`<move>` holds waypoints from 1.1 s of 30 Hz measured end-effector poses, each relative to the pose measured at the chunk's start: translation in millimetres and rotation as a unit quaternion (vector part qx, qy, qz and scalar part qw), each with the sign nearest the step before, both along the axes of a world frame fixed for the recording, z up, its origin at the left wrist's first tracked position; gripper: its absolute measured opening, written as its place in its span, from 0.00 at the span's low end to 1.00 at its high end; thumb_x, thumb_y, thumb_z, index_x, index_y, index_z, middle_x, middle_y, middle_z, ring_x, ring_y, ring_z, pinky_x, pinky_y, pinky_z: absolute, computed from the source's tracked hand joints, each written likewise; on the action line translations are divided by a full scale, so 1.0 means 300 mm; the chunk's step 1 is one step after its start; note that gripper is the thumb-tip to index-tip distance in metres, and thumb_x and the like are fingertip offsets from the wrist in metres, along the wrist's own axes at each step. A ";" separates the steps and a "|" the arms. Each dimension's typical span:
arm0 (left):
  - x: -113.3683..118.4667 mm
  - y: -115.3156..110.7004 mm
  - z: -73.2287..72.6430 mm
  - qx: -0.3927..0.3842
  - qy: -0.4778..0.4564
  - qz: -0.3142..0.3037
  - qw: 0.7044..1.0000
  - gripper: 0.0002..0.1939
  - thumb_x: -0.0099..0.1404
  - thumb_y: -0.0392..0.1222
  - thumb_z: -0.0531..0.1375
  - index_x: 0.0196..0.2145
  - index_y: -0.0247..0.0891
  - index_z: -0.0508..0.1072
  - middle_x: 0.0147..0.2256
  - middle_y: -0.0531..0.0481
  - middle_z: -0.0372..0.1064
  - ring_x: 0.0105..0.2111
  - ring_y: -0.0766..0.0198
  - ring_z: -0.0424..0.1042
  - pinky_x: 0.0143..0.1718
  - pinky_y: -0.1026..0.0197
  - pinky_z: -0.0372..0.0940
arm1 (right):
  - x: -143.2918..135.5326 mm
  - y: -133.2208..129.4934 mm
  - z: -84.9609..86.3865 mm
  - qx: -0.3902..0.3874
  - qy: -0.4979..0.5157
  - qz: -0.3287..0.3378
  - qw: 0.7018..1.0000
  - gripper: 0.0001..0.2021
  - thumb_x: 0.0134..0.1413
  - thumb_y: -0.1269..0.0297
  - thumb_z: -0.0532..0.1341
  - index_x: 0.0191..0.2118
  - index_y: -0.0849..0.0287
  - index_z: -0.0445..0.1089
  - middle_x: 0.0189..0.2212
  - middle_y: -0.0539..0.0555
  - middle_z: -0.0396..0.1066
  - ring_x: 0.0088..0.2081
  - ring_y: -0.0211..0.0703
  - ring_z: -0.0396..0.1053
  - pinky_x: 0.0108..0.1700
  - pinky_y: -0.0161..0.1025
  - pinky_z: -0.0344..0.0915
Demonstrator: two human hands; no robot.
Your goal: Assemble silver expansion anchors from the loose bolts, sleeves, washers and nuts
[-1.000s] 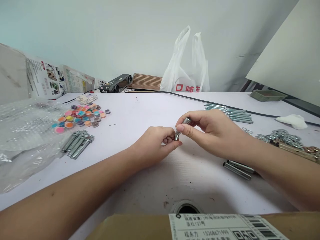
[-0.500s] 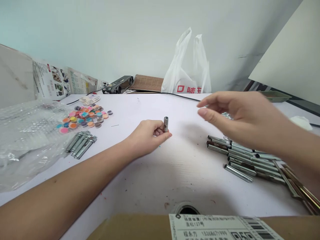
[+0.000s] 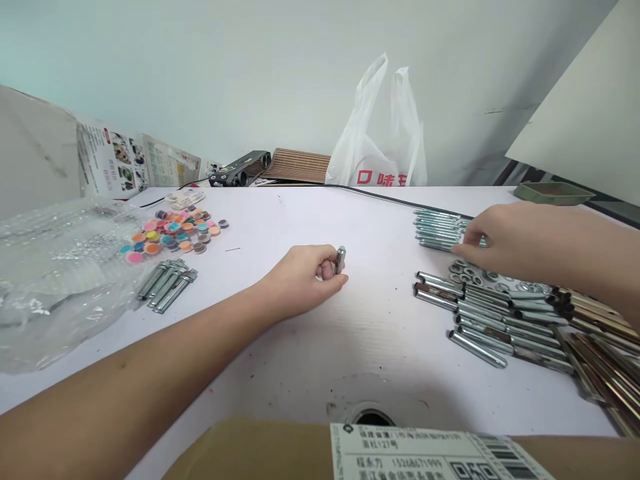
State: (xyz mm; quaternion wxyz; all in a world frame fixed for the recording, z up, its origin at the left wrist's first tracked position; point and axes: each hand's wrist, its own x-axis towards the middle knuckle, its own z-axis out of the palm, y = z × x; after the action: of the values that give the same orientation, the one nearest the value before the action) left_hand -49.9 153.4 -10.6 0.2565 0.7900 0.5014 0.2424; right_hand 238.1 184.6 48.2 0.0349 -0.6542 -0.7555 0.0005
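Holding the metal sleeve (image 3: 341, 259) nearly upright serves well: the left hand (image 3: 306, 277) pinches it low, top exposed; whether the right hand (image 3: 493, 233) grips the thin rods (image 3: 435, 236) is unclear.

The left hand (image 3: 310, 277) grips a nearly upright metal tube (image 3: 341, 259) over the white surface (image 3: 310, 360). The right hand (image 3: 493, 233) is at the right end of some thin metal rods (image 3: 435, 230), fingertips partly hidden. Washers (image 3: 464, 275) and loose tubes (image 3: 477, 349) lie nearer; bolt assemblies (image 3: 173, 291) and multicoloured round pieces (image 3: 151, 248) sit beside clear plastic (image 3: 45, 287).
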 end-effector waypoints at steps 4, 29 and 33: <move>-0.007 -0.007 -0.004 0.007 -0.021 0.008 1.000 0.09 0.58 0.46 0.58 0.29 0.37 0.67 0.28 0.54 0.68 0.28 0.69 0.64 0.30 0.64 0.58 | 0.003 -0.005 0.005 -0.126 -0.069 -0.034 0.989 0.20 0.50 0.45 0.55 0.30 0.60 0.70 0.32 0.61 0.69 0.30 0.48 0.65 0.31 0.44 0.55; -0.021 -0.001 0.010 -0.037 -0.057 -0.026 0.997 0.11 0.62 0.48 0.57 0.34 0.37 0.71 0.27 0.57 0.65 0.27 0.73 0.60 0.30 0.69 0.58 | -0.016 -0.001 0.025 -0.173 0.101 -0.018 0.979 0.30 0.48 0.32 0.52 0.36 0.57 0.70 0.21 0.50 0.52 0.21 0.33 0.48 0.24 0.35 0.47; -0.015 0.001 0.013 -0.012 -0.026 -0.077 0.997 0.09 0.62 0.46 0.57 0.33 0.38 0.72 0.29 0.57 0.68 0.30 0.74 0.63 0.34 0.68 0.58 | -0.194 -0.094 0.032 -0.173 0.251 0.040 0.951 0.29 0.48 0.34 0.54 0.29 0.60 0.66 0.18 0.48 0.45 0.19 0.30 0.41 0.20 0.33 0.42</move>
State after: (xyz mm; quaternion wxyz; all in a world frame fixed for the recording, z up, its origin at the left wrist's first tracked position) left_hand -54.5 153.8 -6.7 0.2966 0.8169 0.4348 0.2361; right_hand 180.0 156.3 57.7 0.1096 -0.5982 -0.7361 0.2971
